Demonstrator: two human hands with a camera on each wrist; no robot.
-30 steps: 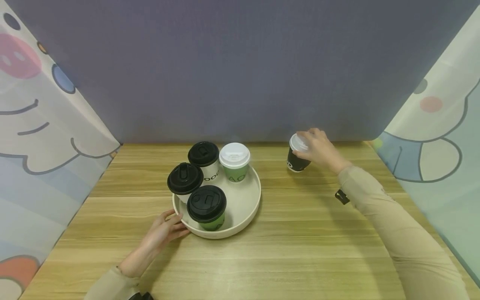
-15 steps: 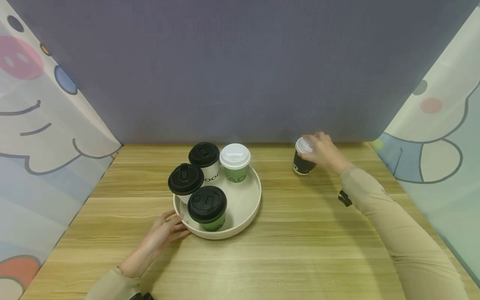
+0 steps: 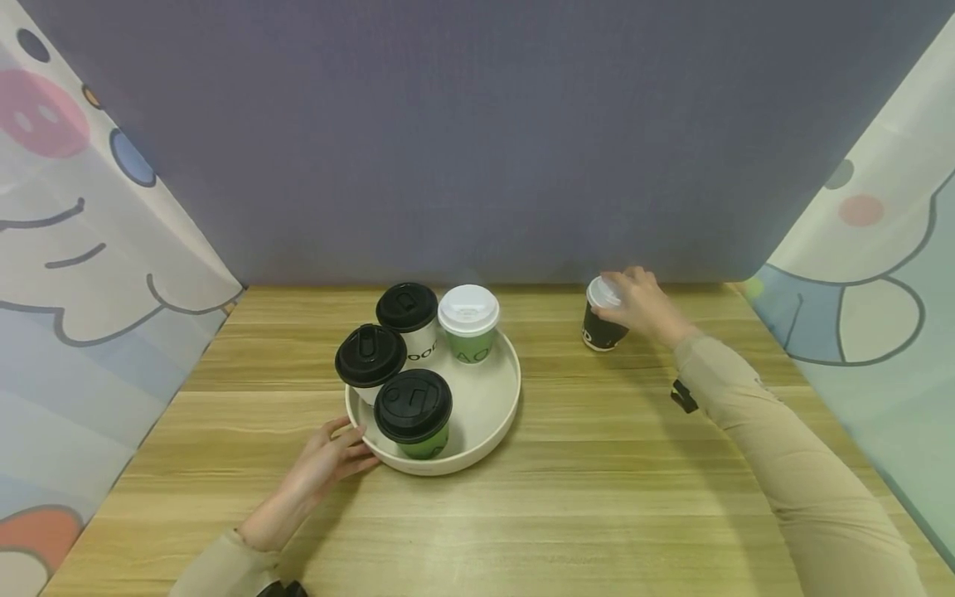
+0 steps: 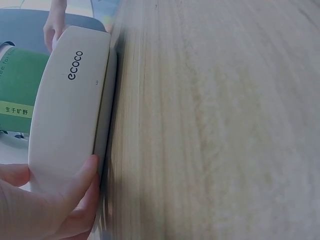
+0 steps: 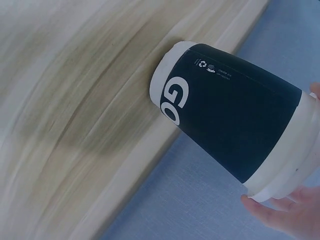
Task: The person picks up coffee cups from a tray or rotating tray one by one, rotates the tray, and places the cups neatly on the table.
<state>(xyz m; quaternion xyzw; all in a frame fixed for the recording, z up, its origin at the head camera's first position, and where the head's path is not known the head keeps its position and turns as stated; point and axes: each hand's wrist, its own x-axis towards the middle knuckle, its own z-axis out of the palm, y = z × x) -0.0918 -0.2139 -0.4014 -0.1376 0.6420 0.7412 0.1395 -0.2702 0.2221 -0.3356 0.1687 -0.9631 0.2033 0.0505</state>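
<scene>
My left hand [image 3: 322, 458] grips the near-left rim of a round cream tray [image 3: 488, 402], thumb inside and fingers against its outer wall [image 4: 67, 110]. My right hand [image 3: 643, 305] holds a dark paper coffee cup [image 3: 601, 330] by its white lid, at the back right of the table. In the right wrist view this cup [image 5: 225, 110] has white "GO" lettering, and its base is at the tabletop; whether it touches, I cannot tell. Inside the tray stand a white-lidded green cup [image 3: 470, 325], a black-lidded green cup [image 3: 413, 414] and two black-lidded white cups [image 3: 419, 342].
The wooden table [image 3: 597, 497] ends at a grey-blue panel [image 3: 477, 149] just behind the dark cup. Cartoon-printed curtains [image 3: 97, 249] stand along both sides. A bare part of the tray's floor lies on its right side.
My right hand and the dark cup have shifted slightly right and nearer to me, mostly in the first half second. The left hand and tray have stayed in place.
</scene>
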